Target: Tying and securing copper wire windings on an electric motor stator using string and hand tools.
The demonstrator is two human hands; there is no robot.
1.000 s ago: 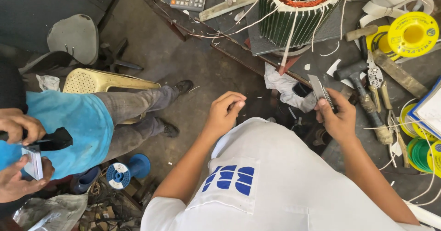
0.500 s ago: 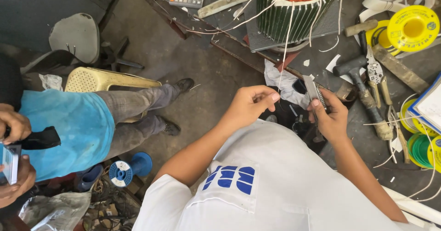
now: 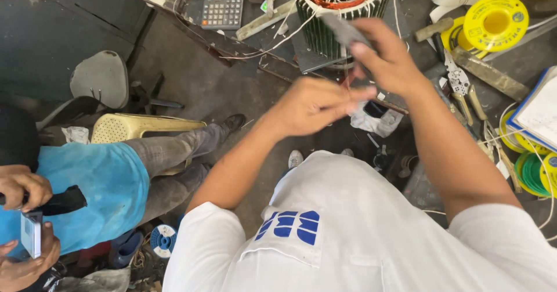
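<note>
Holding a grey strip (image 3: 342, 29) pinched in the right hand (image 3: 390, 57), the person's left hand (image 3: 316, 103) closed its fingertips beside it. Feeding the strip into the motor core (image 3: 342, 4) on the desk (image 3: 278, 54) seemed to call for steady aim.

one stator (image 3: 342, 13), one calculator (image 3: 221, 6), two yellow spools (image 3: 495, 22), one plastic stool (image 3: 136, 126), two own hands (image 3: 313, 106)

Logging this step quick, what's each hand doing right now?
Left hand: fingers pinched together, contents cannot be told.
Right hand: closed on a flat grey strip.
</note>
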